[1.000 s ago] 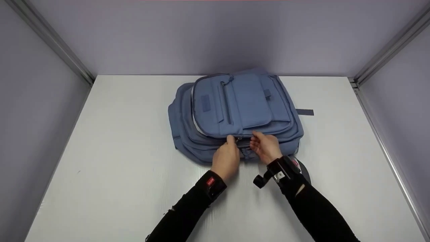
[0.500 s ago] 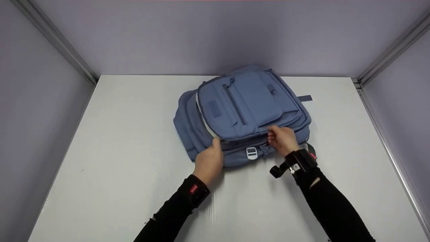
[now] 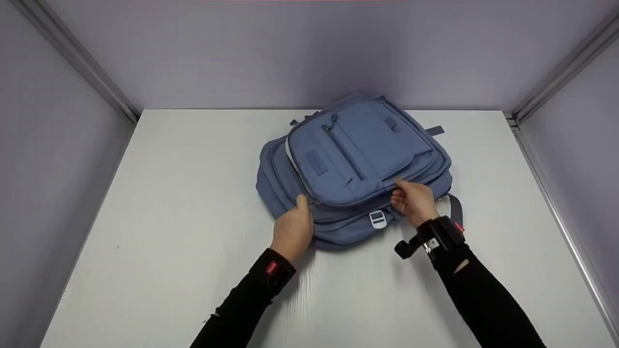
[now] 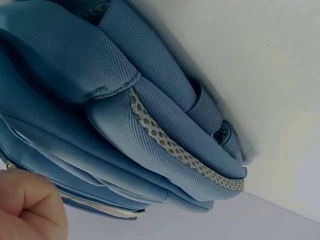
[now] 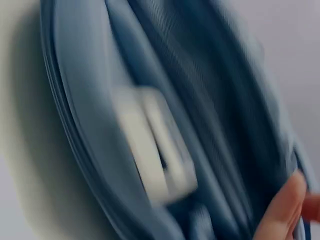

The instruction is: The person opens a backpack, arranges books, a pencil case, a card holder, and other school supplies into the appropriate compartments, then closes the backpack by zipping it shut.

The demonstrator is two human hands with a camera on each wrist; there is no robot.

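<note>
A blue backpack [image 3: 367, 140] lies on the white table, its front panel facing up and turned at a slant. At the panel's near-left corner, my left hand [image 3: 293, 232] pinches the zipper pull; the pull is mostly hidden behind the fingers. A metal zipper part [image 4: 11, 165] shows beside the thumb in the left wrist view. My right hand [image 3: 415, 202] pinches the panel's near edge farther right. The thumb [image 5: 285, 207] presses on that blue fabric edge in the right wrist view, which is blurred. A pale strip of lining [image 3: 290, 153] shows along the left seam.
A white strap buckle [image 3: 377, 219] hangs on the near side between the hands. Dark straps [image 3: 455, 210] stick out at the right. Grey walls [image 3: 232, 53] border the table [image 3: 193, 193] at the back and sides.
My left hand has moved left along the seam with the zipper; my right hand has moved right. The backpack has shifted right and turned, and the buckle has come into view.
</note>
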